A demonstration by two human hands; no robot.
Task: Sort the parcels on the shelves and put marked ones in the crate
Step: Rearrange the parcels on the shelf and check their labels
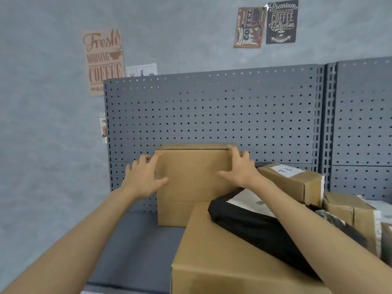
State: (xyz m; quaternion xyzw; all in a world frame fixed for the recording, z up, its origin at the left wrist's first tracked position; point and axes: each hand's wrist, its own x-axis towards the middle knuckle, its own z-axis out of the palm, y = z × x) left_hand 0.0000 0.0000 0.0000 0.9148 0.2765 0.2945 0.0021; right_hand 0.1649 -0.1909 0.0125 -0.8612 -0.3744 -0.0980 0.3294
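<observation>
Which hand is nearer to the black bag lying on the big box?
Right. The right hand grips the upright box's right edge just above the black bag; the left hand is at that box's far left side.
</observation>
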